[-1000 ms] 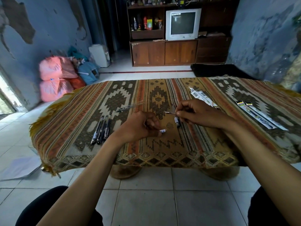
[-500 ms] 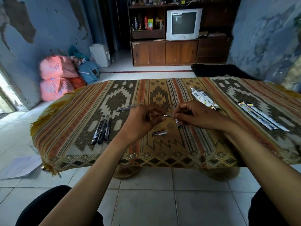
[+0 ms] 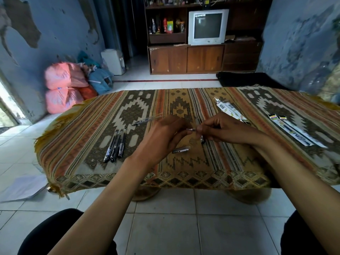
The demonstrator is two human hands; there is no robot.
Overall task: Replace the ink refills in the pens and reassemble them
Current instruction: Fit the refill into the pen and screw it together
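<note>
My right hand (image 3: 224, 129) pinches a thin ink refill (image 3: 191, 129) whose metal tip points left, and a short black pen part (image 3: 202, 141) hangs under its fingers. My left hand (image 3: 165, 137) faces it, thumb and fingertips closing on the refill's tip. A dark pen barrel piece (image 3: 181, 150) lies on the cloth just below both hands. A clear pen tube (image 3: 147, 120) lies behind my left hand. Three black pens (image 3: 116, 146) lie side by side at the left.
A patterned cloth covers the low table (image 3: 184, 177). Refill packets lie right of centre (image 3: 230, 111) and at the far right (image 3: 294, 131). Paper (image 3: 22, 186) lies on the tiled floor at left. Bags, a cabinet and a television stand beyond.
My left hand put the dark barrel piece down on the cloth, then rose to the refill tip held by my right hand. My right hand barely moved.
</note>
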